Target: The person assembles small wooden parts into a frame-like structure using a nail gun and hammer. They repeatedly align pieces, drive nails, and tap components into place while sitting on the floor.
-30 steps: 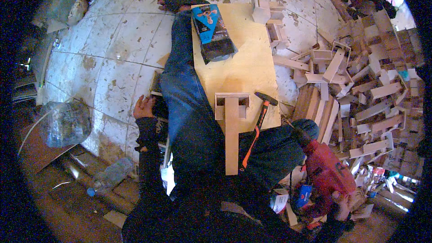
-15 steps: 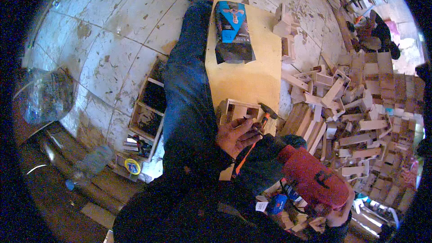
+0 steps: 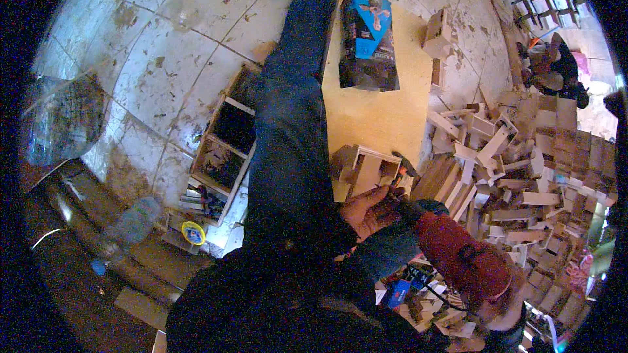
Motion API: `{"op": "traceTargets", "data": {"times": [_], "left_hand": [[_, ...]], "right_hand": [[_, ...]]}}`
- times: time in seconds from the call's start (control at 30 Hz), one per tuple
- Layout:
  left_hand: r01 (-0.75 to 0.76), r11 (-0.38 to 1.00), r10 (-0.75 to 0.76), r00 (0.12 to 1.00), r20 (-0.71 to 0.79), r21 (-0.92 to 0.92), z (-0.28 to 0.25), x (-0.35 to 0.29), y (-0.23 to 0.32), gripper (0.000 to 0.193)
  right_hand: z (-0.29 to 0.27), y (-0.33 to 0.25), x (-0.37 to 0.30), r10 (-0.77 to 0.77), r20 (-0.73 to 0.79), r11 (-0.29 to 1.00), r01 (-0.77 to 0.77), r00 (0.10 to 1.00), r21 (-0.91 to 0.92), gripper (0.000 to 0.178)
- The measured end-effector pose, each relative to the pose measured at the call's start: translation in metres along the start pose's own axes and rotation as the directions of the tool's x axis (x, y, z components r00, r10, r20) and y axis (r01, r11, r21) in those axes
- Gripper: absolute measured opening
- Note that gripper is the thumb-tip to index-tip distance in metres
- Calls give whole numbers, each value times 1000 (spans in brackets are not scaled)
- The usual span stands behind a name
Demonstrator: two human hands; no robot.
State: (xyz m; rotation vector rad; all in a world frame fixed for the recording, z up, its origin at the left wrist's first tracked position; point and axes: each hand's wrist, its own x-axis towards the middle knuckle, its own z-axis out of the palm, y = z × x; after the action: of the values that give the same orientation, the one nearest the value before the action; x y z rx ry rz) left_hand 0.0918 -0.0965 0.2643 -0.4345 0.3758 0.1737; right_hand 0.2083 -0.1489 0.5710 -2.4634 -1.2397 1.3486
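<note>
My left hand [image 3: 367,212] is just below a small open wooden box [image 3: 374,163], palm partly up and fingers curled together. Whatever its fingertips hold is too small and dim to make out. My right hand [image 3: 404,204], at the end of a red-covered forearm [image 3: 461,252], meets the left fingertips; shadow hides its fingers. Beside the box lies a hammer [image 3: 404,168] with a dark head and an orange part on its handle. The box rests on a yellowish board [image 3: 373,117] alongside my outstretched jeans leg [image 3: 294,117].
A black and blue package [image 3: 368,42] lies on the board's far part. Many wooden pieces [image 3: 504,157] are heaped at the right, with small wooden boxes [image 3: 438,34] by the board's edge. Left of my leg stands a divided wooden crate [image 3: 226,140], near a yellow-rimmed round container [image 3: 193,233].
The view has shifted, so the board, package and box appear farther right. My hands stay together, now nearer the hammer in the picture. The hammer stays beside the box.
</note>
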Motion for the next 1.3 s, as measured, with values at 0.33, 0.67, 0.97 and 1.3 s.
{"op": "traceTargets", "data": {"times": [0.33, 0.67, 0.97, 1.3], "left_hand": [[41, 948, 1, 991, 134, -316, -31, 12, -14, 34], [-62, 943, 78, 996, 38, -327, -38, 15, -19, 31], [-91, 931, 82, 996, -40, -352, -31, 11, -15, 32], [-19, 811, 296, 875, -383, 584, -17, -12, 17, 42]], "right_hand": [[4, -20, 21, 11, 66, 998, -7, 998, -69, 59], [7, -29, 51, -215, 159, 940, 249, 964, -235, 69], [-2, -46, 50, -135, 203, 878, 212, 970, -429, 72], [-4, -49, 56, -258, 277, 635, 379, 925, -673, 72]]}}
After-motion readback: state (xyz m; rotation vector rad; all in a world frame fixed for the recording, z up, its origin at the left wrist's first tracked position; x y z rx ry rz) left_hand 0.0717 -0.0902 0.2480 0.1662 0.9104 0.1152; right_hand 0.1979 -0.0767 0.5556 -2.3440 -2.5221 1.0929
